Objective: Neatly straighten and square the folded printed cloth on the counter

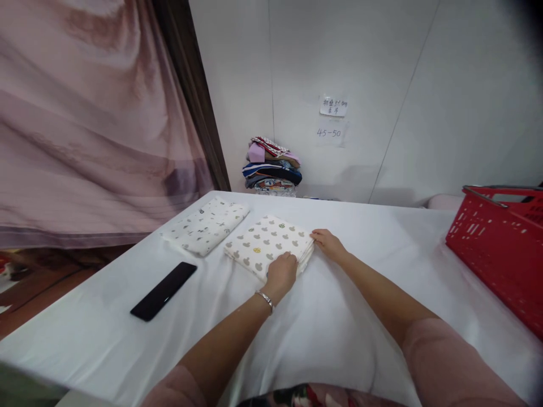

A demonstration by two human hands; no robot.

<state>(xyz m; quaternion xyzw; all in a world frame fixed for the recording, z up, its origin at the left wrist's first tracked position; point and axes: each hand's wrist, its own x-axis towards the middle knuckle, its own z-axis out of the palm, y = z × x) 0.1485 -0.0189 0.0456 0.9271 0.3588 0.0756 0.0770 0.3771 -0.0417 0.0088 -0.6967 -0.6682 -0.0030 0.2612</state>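
Note:
A folded white cloth (263,243) printed with grey and yellow apple-like shapes lies flat on the white-covered table, its layered edge facing right. My left hand (282,275), with a silver bracelet at the wrist, has its fingers curled over the near right edge of this cloth. At the far right corner, my right hand (329,244) pinches the layers between thumb and fingers. Just left of it rests a second folded white cloth (207,226) with small dark and grey prints; neither hand touches it.
A black phone-like slab (164,291) lies on the white tablecloth (339,339) at left. At the right edge stands a red plastic basket (496,249). Behind the table rises a pile of folded fabrics (272,167). A pink curtain (93,113) hangs at left; paper signs (333,120) are on the wall.

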